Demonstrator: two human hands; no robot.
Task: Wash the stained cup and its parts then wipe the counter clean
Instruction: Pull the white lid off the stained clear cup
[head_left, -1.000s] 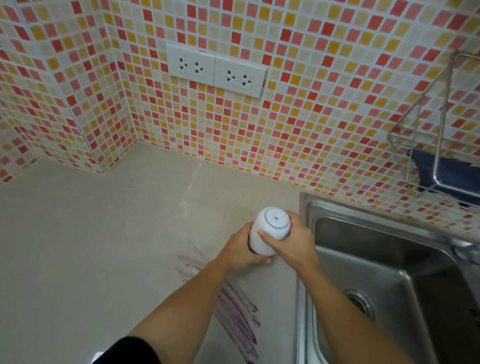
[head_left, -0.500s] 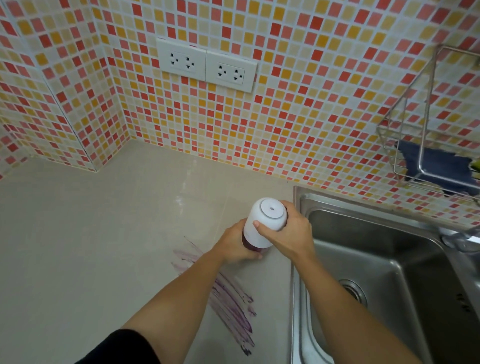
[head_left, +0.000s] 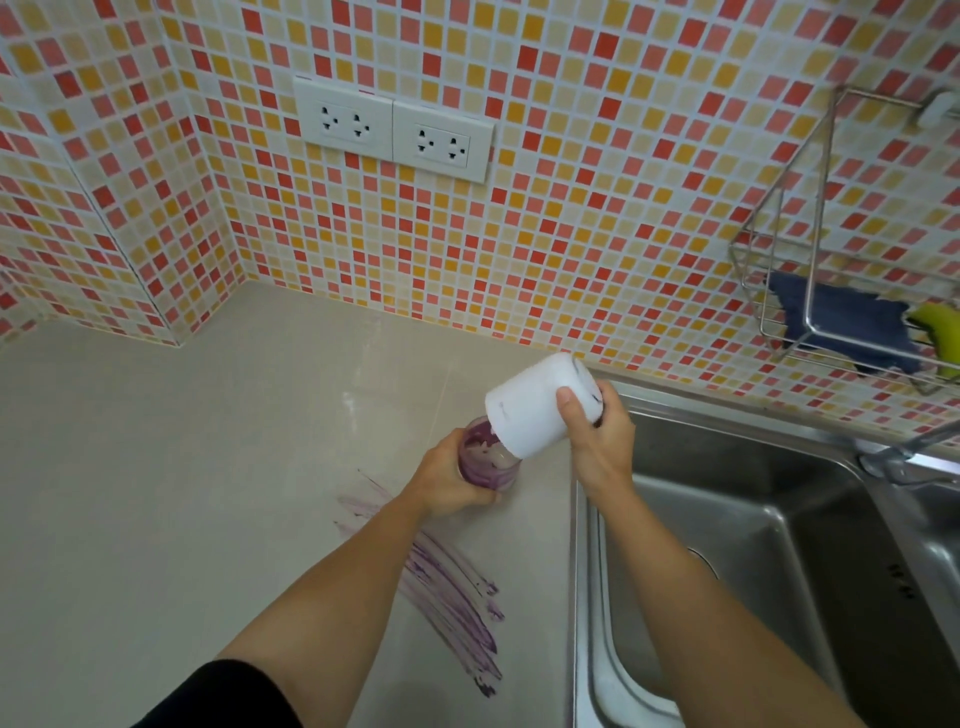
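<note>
Since the earlier frame, the white cylindrical plastic top part (head_left: 535, 410) has come off the transparent purple-stained cup (head_left: 485, 462). It was seated on the cup then. It is now raised and tilted, with its closed end toward the upper right. Its open lower edge overlaps the cup rim in view, and contact between the two cannot be determined.

Hand state:
- The right hand (head_left: 602, 441) grips the white cylindrical plastic top part near its closed end, with the thumb across the side wall and the fingers wrapped behind.
- The left hand (head_left: 447, 483) is curled round the side of the cup and holds it.

Position of the cup: on the glossy beige counter (head_left: 182, 467), just left of the rim of the stainless steel sink (head_left: 727, 519). Purple residue coats its inner wall.

A purple streaked smear (head_left: 452, 587) lies on the counter on the near side of the cup and runs diagonally beside the left forearm.

On the red, orange and yellow mosaic tile wall (head_left: 571, 234):
- Two white double sockets (head_left: 392, 135) are mounted side by side.
- A steel wire rack (head_left: 779, 249) hangs above the sink. It contains a dark blue cloth (head_left: 841, 322) and a yellow-green item (head_left: 935, 322) cut off by the frame edge.
</note>
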